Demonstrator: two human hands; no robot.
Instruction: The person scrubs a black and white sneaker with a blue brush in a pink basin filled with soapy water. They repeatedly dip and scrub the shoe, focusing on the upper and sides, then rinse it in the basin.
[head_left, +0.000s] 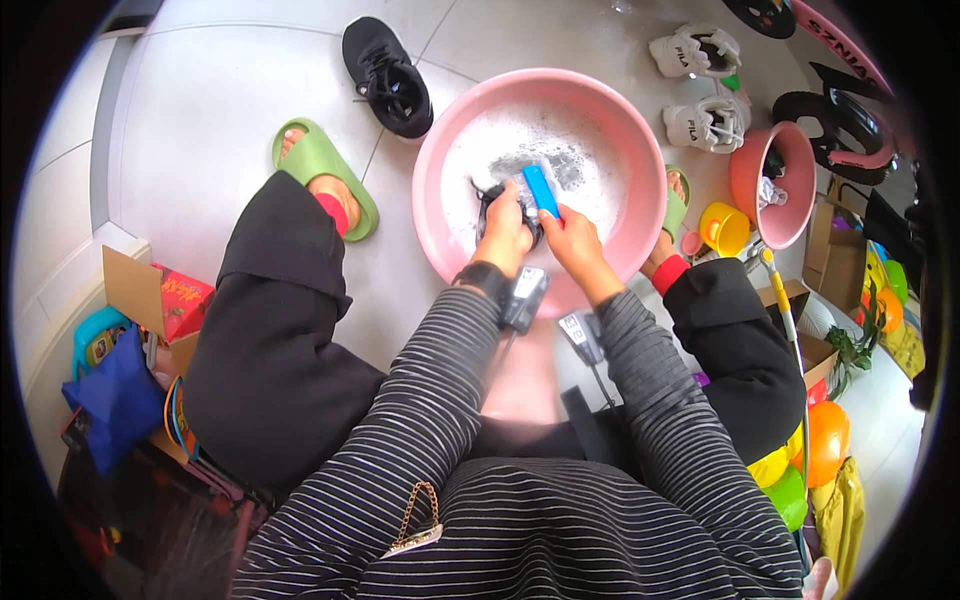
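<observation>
A large pink plastic basin (645, 225) on the floor holds sudsy, greyish water. Over it, my left hand (505, 223) grips a black shoe (491, 201) with laces, partly hidden by the fingers. My right hand (573, 241) is closed around a blue-backed brush (540, 192), whose far end lies against the shoe's side. The bristles cannot be made out clearly. Another black lace-up shoe (386, 79) stands on the tiles to the left of the basin.
White sneakers (703, 124) stand at the upper right, beside a smaller pink bucket (801, 187) with cloth inside. Near my right foot are a yellow cup (724, 229) and a pole (784, 300). Balloons (827, 442) lie at right; an open cardboard box (133, 289) stands at left.
</observation>
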